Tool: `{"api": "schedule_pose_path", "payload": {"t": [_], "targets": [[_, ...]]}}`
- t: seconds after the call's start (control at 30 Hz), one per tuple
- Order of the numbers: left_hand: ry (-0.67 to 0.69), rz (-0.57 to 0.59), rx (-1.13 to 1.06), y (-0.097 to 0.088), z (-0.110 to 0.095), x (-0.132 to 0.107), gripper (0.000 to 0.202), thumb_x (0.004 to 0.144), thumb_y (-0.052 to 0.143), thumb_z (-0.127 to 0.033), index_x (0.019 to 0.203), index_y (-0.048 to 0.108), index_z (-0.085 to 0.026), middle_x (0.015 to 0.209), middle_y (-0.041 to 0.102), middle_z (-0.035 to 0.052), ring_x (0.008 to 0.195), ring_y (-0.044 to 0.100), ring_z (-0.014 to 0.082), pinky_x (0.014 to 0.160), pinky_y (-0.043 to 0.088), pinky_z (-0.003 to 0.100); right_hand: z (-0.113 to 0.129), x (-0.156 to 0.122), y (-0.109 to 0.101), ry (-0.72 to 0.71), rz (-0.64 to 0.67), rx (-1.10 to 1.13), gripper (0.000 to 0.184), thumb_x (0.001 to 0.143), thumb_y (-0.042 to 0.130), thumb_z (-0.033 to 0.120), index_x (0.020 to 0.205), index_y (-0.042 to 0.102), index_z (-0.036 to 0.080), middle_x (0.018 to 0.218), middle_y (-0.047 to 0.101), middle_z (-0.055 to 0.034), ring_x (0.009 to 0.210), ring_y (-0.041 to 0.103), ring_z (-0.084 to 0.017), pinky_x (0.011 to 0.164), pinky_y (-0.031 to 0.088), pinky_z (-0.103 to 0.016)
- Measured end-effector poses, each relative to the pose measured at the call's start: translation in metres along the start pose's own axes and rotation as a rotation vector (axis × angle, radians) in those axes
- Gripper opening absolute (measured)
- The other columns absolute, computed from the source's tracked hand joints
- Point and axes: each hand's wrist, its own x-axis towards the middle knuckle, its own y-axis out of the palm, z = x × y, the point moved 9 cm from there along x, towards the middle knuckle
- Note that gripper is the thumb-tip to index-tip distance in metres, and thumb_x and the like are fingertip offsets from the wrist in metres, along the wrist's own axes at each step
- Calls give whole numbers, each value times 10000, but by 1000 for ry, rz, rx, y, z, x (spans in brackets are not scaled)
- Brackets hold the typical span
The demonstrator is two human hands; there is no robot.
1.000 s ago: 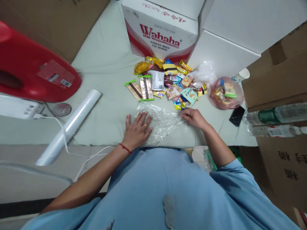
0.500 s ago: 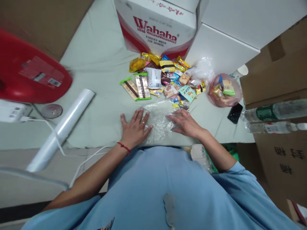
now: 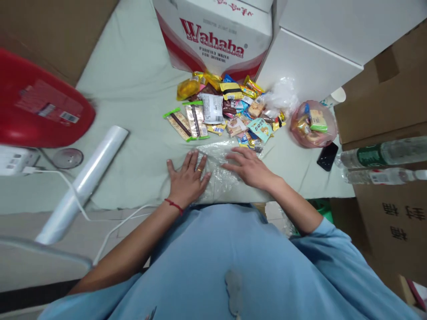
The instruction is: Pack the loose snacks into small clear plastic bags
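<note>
A clear plastic bag or sheet [image 3: 216,171] lies flat and wrinkled on the pale green cloth in front of me. My left hand [image 3: 187,178] rests on its left edge, palm down with the fingers spread. Over its right half is my right hand [image 3: 250,169], fingers stretched out to the left and apart, holding nothing. Just beyond the sheet is a pile of wrapped snacks [image 3: 235,116], among them two cracker packs with green ends [image 3: 196,119] and a light blue packet [image 3: 260,129].
Behind the snacks stands a Wahaha carton [image 3: 213,42]. To the right are a crumpled plastic bag [image 3: 283,95], a pink bowl [image 3: 313,133] holding snacks, a phone [image 3: 327,156] and bottles [image 3: 387,155]. A film roll [image 3: 86,178], white cable and red container [image 3: 43,104] are at left.
My right hand has shifted a little to the left over the plastic, which looks smoother beneath it. My left hand stays at the left edge. The view has shifted slightly.
</note>
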Motion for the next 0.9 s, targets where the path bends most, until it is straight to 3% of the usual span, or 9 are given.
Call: {"api": "schedule_pose_path", "payload": {"t": [0.1, 0.2, 0.33, 0.4, 0.53, 0.63, 0.7, 0.77, 0.9], "targets": [[-13, 7, 23, 2, 1, -1, 612, 1099, 329, -505, 1681, 326, -317, 1784, 223, 114, 1656, 225, 291, 1233, -217, 713, 16, 29, 18, -172, 83, -32, 213, 1045, 604, 241, 1103, 805, 279, 1584, 560, -33, 1598, 290, -335, 1313, 185, -654], [-32, 2, 25, 2, 3, -3, 614, 1096, 344, -504, 1681, 327, -317, 1780, 237, 112, 1650, 242, 306, 1233, -207, 727, 20, 19, 8, -197, 50, -110, 218, 1047, 601, 232, 926, 781, 217, 1415, 679, -63, 1566, 361, -331, 1326, 147, -667], [-54, 2, 17, 2, 5, -4, 618, 1097, 337, -487, 1688, 305, -309, 1775, 251, 110, 1648, 249, 310, 1236, -193, 738, 24, -36, -14, -53, -13, -205, 271, 1073, 523, 166, 932, 751, 205, 1027, 755, -76, 1433, 513, -306, 1301, 197, -670], [-59, 4, 13, 1, 5, -4, 618, 1099, 323, -475, 1691, 294, -301, 1776, 249, 110, 1647, 253, 302, 1237, -189, 741, 32, -69, -13, 64, 3, -189, 296, 1077, 492, 148, 919, 738, 195, 959, 748, -83, 1352, 577, -302, 1267, 264, -661], [-55, 11, 1, -2, 8, -4, 635, 1097, 320, -480, 1699, 270, -285, 1772, 260, 120, 1645, 259, 301, 1249, -149, 749, 49, -136, 15, 311, 241, 118, 232, 1060, 540, 239, 941, 736, 201, 974, 749, -89, 1030, 701, -249, 995, 547, -445], [-43, 26, 3, -2, 9, -5, 655, 1090, 343, -498, 1703, 256, -287, 1764, 285, 130, 1635, 283, 311, 1258, -107, 756, 43, -168, 13, 481, 321, 386, 206, 1041, 579, 336, 1061, 761, 242, 975, 760, -69, 838, 705, -201, 778, 555, -310], [-27, 33, 30, -1, 7, -6, 671, 1078, 381, -514, 1700, 269, -289, 1769, 267, 140, 1633, 283, 336, 1250, -90, 778, 24, -167, -6, 546, 232, 465, 249, 1047, 569, 397, 1084, 767, 250, 953, 768, -64, 815, 706, -202, 755, 544, -302], [-14, 30, 68, -1, 5, -7, 674, 1069, 409, -518, 1694, 291, -292, 1775, 243, 151, 1637, 269, 357, 1238, -78, 799, -4, -148, -28, 585, 93, 474, 294, 1050, 553, 439, 1050, 763, 232, 932, 770, -63, 799, 699, -202, 740, 528, -302], [11, 13, 118, 0, 3, -7, 645, 1079, 393, -500, 1686, 312, -298, 1776, 241, 149, 1643, 254, 348, 1240, -56, 802, -64, -63, -51, 671, -206, 369, 300, 1040, 535, 421, 1027, 738, 201, 882, 759, -53, 770, 669, -201, 730, 479, -304]]}}
